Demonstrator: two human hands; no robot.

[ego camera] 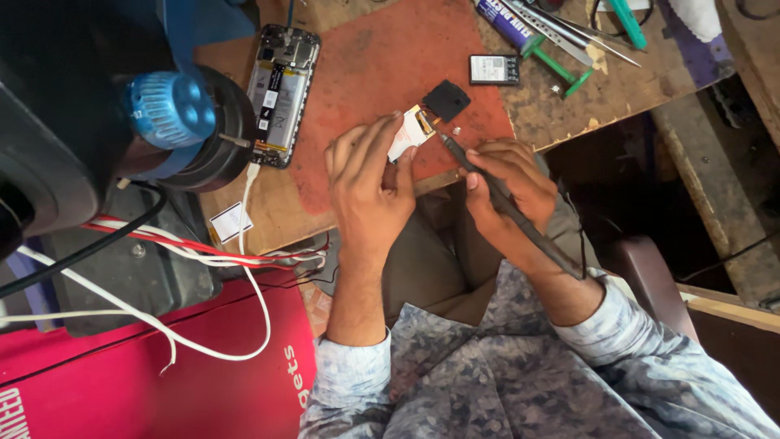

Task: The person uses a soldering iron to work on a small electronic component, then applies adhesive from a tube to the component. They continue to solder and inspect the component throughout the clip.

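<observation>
1. Two bare hands work at the near edge of the desk (634, 77), over a worn red mat (366, 73).
2. Left hand (370, 183): fingers curled and grasping a small white flex part (404, 138), pinned at the near edge of the mat. A gold-coloured connector end shows at its far tip.
3. Right hand (508, 183): closed in a pen grip around a slim black tool (512, 210). The shaft runs back along the wrist; the tip points at the connector end of the white part and lies just beside it. Actual contact cannot be confirmed.
4. Small black square component (446, 100): lies flat on the mat, just beyond the tool tip, apart from both hands.
5. Opened phone (281, 93): back removed, internals exposed, lying at the left edge of the mat. A white cable runs from its near end off the desk edge.
6. Small black battery (494, 70): rests on bare wood just beside the right edge of the mat.
7. Far right corner of the desk: a blue glue tube (505, 21), metal tweezers (581, 34) and green plastic pry tools (569, 71) lie close together.
8. Left edge of the desk: a black device with a blue ribbed knob (166, 108) stands beside the opened phone.
</observation>
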